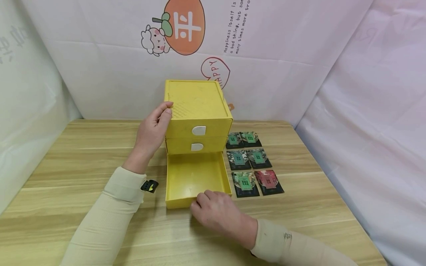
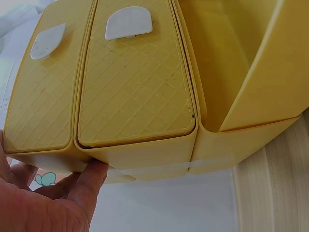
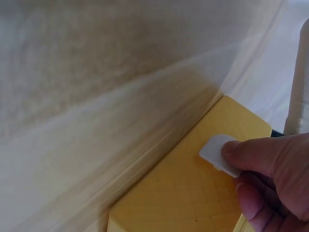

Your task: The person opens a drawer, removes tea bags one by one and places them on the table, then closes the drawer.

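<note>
A yellow three-tier drawer box point(image 1: 199, 98) stands on the table with its bottom drawer point(image 1: 194, 175) pulled out, showing a bare inside. The upper two drawers are closed, each with a white tab handle point(image 2: 128, 23). My left hand point(image 1: 151, 131) rests against the box's upper left side, fingertips at the top edge. In front, my right hand point(image 1: 216, 212) pinches the bottom drawer's white tab handle point(image 3: 215, 150), the thumb lying on its face in the right wrist view. That handle is hidden behind the hand in the head view.
Several flat packets with dark bases, such as a green one point(image 1: 245, 184) and a red one point(image 1: 269, 182), lie in two columns right of the drawer. Printed white cloth point(image 1: 286, 44) hangs behind the wooden table point(image 1: 299, 221) and at both sides.
</note>
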### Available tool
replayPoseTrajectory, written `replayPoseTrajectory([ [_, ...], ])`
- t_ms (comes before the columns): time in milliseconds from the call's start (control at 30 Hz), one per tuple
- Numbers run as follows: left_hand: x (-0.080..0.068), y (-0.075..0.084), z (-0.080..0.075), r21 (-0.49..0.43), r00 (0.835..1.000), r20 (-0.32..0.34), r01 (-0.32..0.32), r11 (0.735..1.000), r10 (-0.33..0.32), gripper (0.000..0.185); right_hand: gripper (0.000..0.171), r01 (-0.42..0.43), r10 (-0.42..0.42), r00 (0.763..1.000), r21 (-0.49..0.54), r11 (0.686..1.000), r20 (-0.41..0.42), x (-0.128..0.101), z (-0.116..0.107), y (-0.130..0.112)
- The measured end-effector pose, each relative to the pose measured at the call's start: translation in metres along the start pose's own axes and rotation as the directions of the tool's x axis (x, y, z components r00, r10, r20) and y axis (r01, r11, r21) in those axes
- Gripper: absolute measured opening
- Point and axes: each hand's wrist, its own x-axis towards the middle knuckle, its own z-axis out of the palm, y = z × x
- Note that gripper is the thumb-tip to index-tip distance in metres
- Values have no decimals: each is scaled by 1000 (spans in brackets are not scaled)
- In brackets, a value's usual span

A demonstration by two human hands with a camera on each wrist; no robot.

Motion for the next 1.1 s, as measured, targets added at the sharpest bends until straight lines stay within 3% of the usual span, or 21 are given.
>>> replayPoseTrajectory([
  [367,0,0,-1,11,1000,2,2,1000,-2,51,40,-30,28,994,11,1000,103,7,9,11],
  [733,1,0,1,4,1000,-7,-6,1000,7,51,20,-73,75,975,-15,997,211,17,19,24],
  [1100,1,0,0,3,1000,-9,-6,1000,6,51,19,-90,97,973,-40,995,212,24,28,34],
])
